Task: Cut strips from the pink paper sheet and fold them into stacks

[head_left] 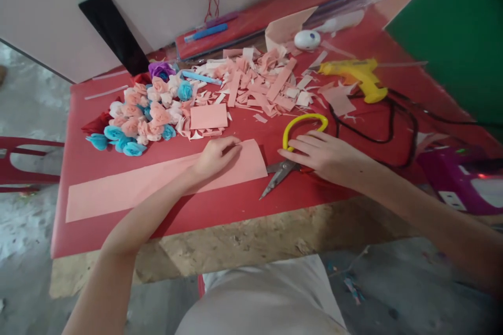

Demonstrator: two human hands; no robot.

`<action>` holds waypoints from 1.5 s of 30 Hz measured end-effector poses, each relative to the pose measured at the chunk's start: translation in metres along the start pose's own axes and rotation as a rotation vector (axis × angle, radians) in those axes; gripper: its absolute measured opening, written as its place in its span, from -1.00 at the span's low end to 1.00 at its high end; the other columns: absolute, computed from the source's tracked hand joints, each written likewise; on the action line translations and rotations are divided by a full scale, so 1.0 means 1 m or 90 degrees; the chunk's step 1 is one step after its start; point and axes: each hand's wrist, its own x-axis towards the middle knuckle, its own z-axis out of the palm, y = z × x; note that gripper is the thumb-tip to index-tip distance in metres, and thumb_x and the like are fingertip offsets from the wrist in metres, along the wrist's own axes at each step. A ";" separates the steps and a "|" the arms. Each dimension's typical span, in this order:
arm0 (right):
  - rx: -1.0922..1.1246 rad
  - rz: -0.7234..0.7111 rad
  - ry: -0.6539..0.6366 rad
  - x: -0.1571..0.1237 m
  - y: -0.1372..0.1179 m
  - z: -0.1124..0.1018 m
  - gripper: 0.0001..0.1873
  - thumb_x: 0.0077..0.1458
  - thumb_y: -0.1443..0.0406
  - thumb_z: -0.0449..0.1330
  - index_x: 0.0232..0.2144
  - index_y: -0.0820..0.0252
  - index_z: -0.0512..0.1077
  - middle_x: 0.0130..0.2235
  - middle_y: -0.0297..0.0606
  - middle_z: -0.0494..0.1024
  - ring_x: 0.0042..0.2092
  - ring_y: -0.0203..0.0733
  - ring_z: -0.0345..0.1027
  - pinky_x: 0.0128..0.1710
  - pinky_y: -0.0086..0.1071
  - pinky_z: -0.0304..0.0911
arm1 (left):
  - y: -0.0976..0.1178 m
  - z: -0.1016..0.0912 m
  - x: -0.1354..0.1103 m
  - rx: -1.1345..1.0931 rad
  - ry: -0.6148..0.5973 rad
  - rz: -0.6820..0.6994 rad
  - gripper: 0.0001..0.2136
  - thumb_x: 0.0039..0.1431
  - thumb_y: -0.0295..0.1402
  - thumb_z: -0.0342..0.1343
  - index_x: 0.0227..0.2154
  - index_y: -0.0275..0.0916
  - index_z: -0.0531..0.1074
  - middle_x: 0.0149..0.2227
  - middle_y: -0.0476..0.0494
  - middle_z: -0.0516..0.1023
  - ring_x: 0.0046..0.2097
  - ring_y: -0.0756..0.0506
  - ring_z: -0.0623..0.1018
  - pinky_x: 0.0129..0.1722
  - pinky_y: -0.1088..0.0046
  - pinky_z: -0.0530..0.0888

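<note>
A long pink crepe paper strip [129,186] lies across the red table, its right end slightly raised. My left hand [216,157] rests on this strip near that end, fingers curled together against the paper; the fingertips are partly hidden. Beside the strip's right end is a pair of scissors [281,172] with a yellow handle loop, its blades spread apart. My right hand [314,154] is over the scissors' handles, fingers across the yellow loop; the other loop is mostly covered by the hand. Just beyond my left hand lies a folded pink paper piece [208,116].
Paper flowers [137,115] cluster at the left, next to a heap of paper scraps [259,81]. A yellow glue gun [357,76] with a black cord lies right of the scraps. A purple power strip [451,175] is at the right edge, below a green board [456,36].
</note>
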 end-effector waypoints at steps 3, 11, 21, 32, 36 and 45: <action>-0.014 -0.009 -0.031 0.003 -0.002 -0.009 -0.46 0.06 0.54 -0.20 -0.02 0.18 0.37 -0.16 -0.14 0.50 -0.07 -0.09 0.28 -0.08 -0.14 0.18 | 0.000 0.000 0.000 0.003 0.002 -0.005 -0.87 0.17 -0.47 -0.04 -0.40 -0.30 0.41 -0.37 -0.06 0.56 -0.33 0.02 0.51 -0.26 0.55 0.40; -0.010 -0.055 0.061 -0.002 -0.003 -0.011 -0.55 0.14 0.51 -0.20 -0.06 0.25 0.38 -0.20 -0.10 0.49 -0.12 -0.09 0.27 -0.09 -0.17 0.15 | -0.002 0.001 0.001 0.005 0.007 0.004 -0.89 0.18 -0.48 -0.02 -0.38 -0.30 0.41 -0.38 -0.05 0.56 -0.35 0.03 0.50 -0.29 0.57 0.39; -0.113 -0.107 0.101 0.003 -0.005 -0.024 -0.59 0.20 0.50 -0.21 -0.19 0.31 0.42 -0.33 -0.18 0.49 -0.21 -0.17 0.27 -0.19 -0.29 0.17 | -0.004 0.002 0.002 -0.002 0.039 0.077 -0.88 0.16 -0.52 -0.01 -0.44 -0.31 0.40 -0.45 -0.04 0.53 -0.42 0.06 0.49 -0.38 0.61 0.37; -0.115 -0.104 0.071 -0.011 -0.001 -0.023 -0.68 0.17 0.49 -0.10 -0.14 0.35 0.40 -0.33 -0.19 0.47 -0.25 -0.15 0.24 -0.23 -0.32 0.20 | -0.005 0.004 0.002 -0.003 0.050 0.089 -0.89 0.17 -0.52 0.00 -0.43 -0.33 0.40 -0.44 -0.06 0.54 -0.40 0.05 0.50 -0.36 0.60 0.39; -0.112 -0.100 0.091 -0.013 -0.002 -0.022 -0.67 0.16 0.50 -0.12 -0.16 0.40 0.39 -0.33 -0.14 0.44 -0.26 -0.11 0.23 -0.25 -0.30 0.20 | -0.003 0.003 0.001 -0.001 0.046 0.081 -0.88 0.17 -0.52 0.00 -0.42 -0.32 0.41 -0.43 -0.06 0.55 -0.39 0.05 0.51 -0.35 0.59 0.40; -0.129 -0.070 0.063 -0.010 -0.016 -0.023 -0.59 0.11 0.51 -0.19 -0.15 0.51 0.39 -0.35 -0.06 0.39 -0.28 -0.05 0.20 -0.27 -0.25 0.22 | -0.003 0.004 0.001 -0.015 0.046 0.075 -0.88 0.17 -0.51 0.00 -0.41 -0.32 0.42 -0.41 -0.07 0.57 -0.38 0.04 0.52 -0.34 0.59 0.40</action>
